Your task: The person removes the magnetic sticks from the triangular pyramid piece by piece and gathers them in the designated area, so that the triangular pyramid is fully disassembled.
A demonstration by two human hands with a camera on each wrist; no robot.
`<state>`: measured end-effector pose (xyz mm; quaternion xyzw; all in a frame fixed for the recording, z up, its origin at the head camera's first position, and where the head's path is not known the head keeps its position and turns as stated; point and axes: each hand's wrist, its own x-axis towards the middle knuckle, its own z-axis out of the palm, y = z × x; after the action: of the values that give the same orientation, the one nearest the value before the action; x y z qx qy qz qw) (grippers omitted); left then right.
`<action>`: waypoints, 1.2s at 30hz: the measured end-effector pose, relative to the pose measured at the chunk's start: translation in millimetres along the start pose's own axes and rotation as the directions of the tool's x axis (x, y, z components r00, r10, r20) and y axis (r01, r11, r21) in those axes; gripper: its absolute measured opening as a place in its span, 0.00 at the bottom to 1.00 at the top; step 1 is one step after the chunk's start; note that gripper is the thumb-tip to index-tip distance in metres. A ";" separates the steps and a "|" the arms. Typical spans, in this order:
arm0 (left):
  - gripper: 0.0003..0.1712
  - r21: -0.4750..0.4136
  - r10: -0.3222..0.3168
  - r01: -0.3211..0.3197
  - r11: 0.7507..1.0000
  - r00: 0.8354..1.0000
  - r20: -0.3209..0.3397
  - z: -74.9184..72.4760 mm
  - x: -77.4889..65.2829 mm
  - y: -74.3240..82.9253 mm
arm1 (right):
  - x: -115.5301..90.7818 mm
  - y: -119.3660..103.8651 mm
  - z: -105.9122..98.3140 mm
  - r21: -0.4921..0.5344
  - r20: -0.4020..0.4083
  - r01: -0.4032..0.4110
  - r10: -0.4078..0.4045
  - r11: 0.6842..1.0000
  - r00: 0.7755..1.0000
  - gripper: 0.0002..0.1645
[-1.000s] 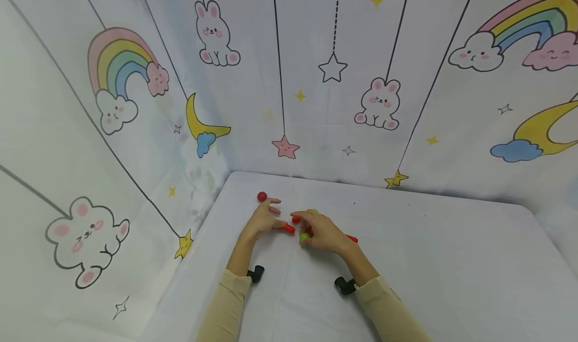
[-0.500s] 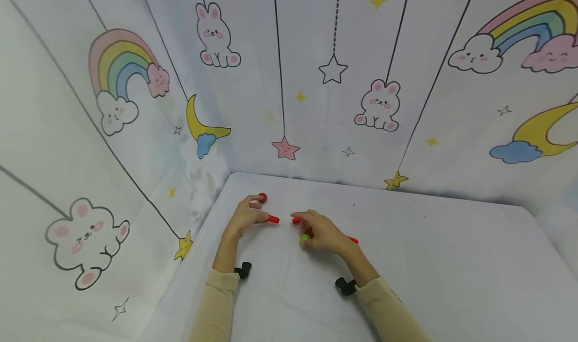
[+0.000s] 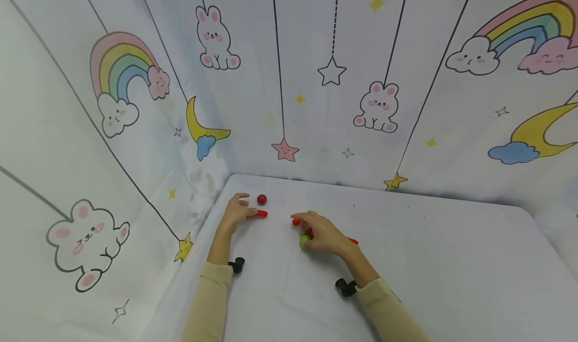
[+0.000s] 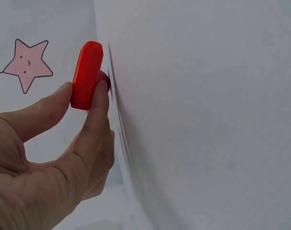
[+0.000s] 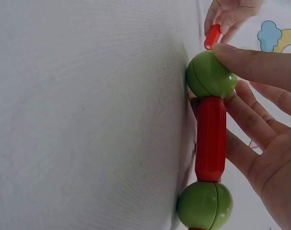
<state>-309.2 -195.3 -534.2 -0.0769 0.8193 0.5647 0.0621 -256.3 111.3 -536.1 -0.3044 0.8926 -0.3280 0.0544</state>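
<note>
My left hand pinches a short red ribbed rod between thumb and fingertips, at the table's far left. A red ball sits on the table just beyond the rod. My right hand grips a green ball, its thumb on top and other fingers behind. A red connecting rod joins that ball to a second green ball in the right wrist view. Another red rod shows beside the right fingertips, and one more red rod end sticks out by the wrist. My right hand hides part of this assembly.
The white-covered table stretches off to the right. Behind and to the left hangs a white cloth backdrop printed with rabbits, rainbows and stars. A black camera mount is strapped at the right wrist.
My left hand has moved left and a little farther away, carrying the red rod from beside the assembly to near the red ball. The right hand stays in place.
</note>
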 end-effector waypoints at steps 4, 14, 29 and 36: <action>0.38 0.028 -0.018 0.018 0.999 1.000 0.007 -2.0 5.8 -5.8 | -0.8 1.2 1.7 0.014 0.002 0.011 -0.011 1.000 1.000 0.48; 0.42 0.082 -0.039 0.038 0.996 0.999 0.008 -1.9 16.7 -3.9 | -2.0 -2.0 -0.6 0.020 0.011 0.002 -0.003 1.000 1.000 0.48; 0.42 0.066 -0.024 0.025 0.997 1.000 -0.019 1.5 24.3 1.6 | -3.0 -8.8 -4.2 0.000 0.063 0.002 -0.002 1.000 0.998 0.50; 0.42 0.165 0.033 -0.026 0.986 0.999 -0.041 -0.2 27.4 1.1 | -6.1 -12.7 -6.8 -0.032 0.111 -0.023 0.027 0.999 0.993 0.55</action>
<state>-336.2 -196.6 -538.2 -0.0717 0.8654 0.4942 0.0422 -246.9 111.0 -523.6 -0.3118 0.8968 -0.2962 0.1038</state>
